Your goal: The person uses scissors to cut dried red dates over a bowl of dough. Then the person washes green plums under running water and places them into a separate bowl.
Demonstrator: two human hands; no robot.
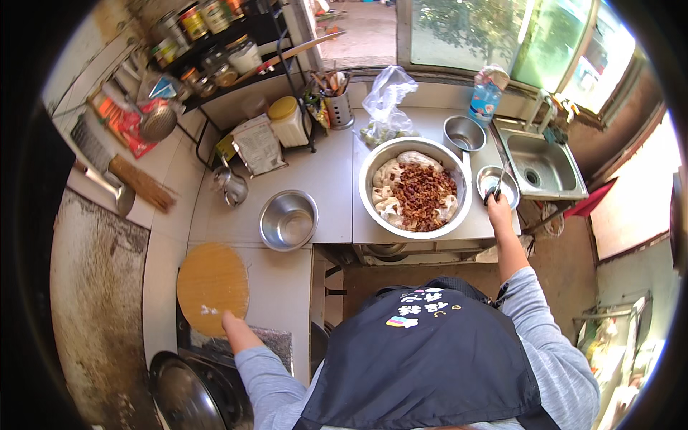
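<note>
My left hand (pixel 232 326) grips the near right edge of a round wooden board (pixel 213 285) on the left counter, its fingers partly hidden. White smears mark the board close to that hand. In my right hand (pixel 500 210) is a pair of black-handled scissors (pixel 496 189), blades pointing away from me. The scissors are over a small metal bowl (pixel 483 177); I cannot tell whether they touch it. Left of this hand stands a large metal basin (pixel 366 207) of pale dough (pixel 416 159), topped with a heap of chopped reddish-brown pieces (pixel 424 196).
A steel bowl (pixel 288 220) and a metal pitcher (pixel 231 187) stand on the left counter. Behind the basin are a plastic bag (pixel 388 102) and a metal pot (pixel 464 134). A sink (pixel 543 161) lies right; a lidded wok (pixel 185 395) sits lower left.
</note>
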